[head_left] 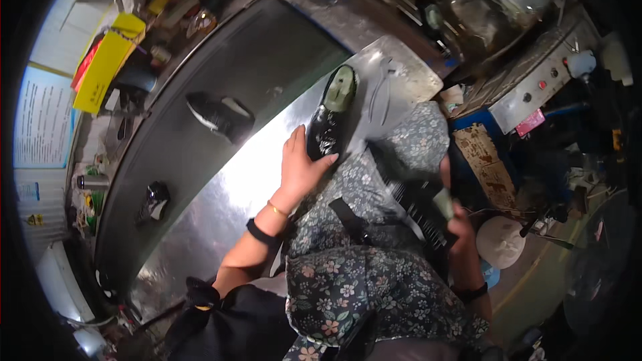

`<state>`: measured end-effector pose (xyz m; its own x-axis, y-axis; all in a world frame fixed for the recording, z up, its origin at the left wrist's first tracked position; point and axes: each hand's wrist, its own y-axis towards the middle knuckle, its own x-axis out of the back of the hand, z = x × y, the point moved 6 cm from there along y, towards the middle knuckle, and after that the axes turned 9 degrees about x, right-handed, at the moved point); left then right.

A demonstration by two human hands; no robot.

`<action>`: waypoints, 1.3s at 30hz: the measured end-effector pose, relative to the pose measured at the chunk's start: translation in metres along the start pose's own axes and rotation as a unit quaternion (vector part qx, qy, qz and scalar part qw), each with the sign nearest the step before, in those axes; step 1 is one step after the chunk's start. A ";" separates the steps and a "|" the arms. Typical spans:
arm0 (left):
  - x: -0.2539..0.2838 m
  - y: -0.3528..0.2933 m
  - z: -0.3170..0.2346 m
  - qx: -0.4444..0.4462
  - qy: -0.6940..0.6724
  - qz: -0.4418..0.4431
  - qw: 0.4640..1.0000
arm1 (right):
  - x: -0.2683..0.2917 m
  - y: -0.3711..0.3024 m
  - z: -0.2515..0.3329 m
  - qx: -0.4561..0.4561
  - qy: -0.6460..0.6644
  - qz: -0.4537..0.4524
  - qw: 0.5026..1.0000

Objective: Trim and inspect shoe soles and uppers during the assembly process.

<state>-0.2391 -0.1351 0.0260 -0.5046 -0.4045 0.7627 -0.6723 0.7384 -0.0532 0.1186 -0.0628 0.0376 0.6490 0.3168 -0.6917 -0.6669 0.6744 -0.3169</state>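
Observation:
On the shiny metal table lies a glossy black shoe (326, 135), a green last showing in its opening. My left hand (301, 166) spans its near end, fingers along the left side and thumb on the right. At the right, over my lap, my right hand (459, 224) grips a second black shoe (416, 208) by the end where a pale green piece shows. Its ridged sole is smeared by motion, and part of that hand is hidden. Metal pliers (381, 93) rest on the table to the right of the first shoe.
A dark conveyor belt (261, 47) curves past the metal table (194, 227), carrying a black shoe (221, 115) and another dark shoe (154, 202). A yellow box (107, 70) stands beyond it. At the right are a control panel (531, 93) and a white round container (500, 242).

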 end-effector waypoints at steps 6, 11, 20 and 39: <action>-0.032 0.019 0.063 0.106 -0.102 0.103 0.984 | 0.010 0.167 0.097 0.220 -0.226 -0.115 0.942; -0.022 0.023 0.057 0.167 -0.110 0.112 0.973 | -0.007 0.345 0.134 0.249 -0.403 -0.068 0.878; -0.031 0.054 -0.026 -0.048 -0.016 0.040 0.998 | -0.059 0.242 -0.011 0.161 -0.408 0.092 0.894; -0.031 -0.049 -0.074 -0.115 -0.158 0.263 0.945 | 0.063 -0.120 0.348 0.408 -0.695 -0.374 0.458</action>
<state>-0.1502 -0.1188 0.0525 -0.8969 -0.0628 0.4377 -0.1662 0.9652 -0.2020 0.3670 0.1083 0.2573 0.5683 -0.4714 0.6744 -0.0762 0.7860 0.6136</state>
